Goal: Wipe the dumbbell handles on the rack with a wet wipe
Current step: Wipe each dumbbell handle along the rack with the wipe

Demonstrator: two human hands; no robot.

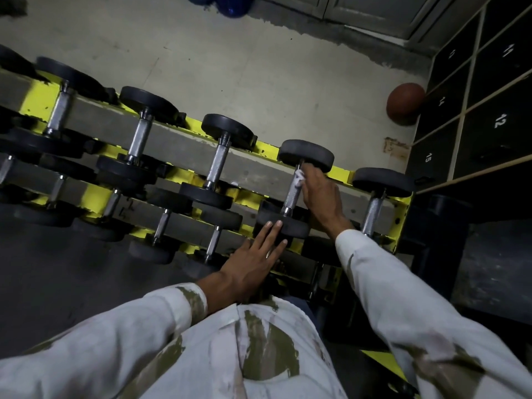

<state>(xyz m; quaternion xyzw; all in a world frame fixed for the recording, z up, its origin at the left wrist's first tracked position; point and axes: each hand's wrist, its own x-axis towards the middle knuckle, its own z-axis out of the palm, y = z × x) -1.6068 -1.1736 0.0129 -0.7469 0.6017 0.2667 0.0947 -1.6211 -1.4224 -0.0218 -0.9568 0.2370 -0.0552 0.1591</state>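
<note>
A yellow rack carries several black dumbbells with knurled steel handles. My right hand holds a white wet wipe against the upper end of one handle, just below that dumbbell's far head. My left hand lies flat with straight fingers on the same dumbbell's near head. Neighbouring handles stand to the left and to the right.
A brown ball rests on the pale floor by black numbered lockers at the right. Blue objects sit at the top edge. A lower tier of smaller dumbbells lies nearer me.
</note>
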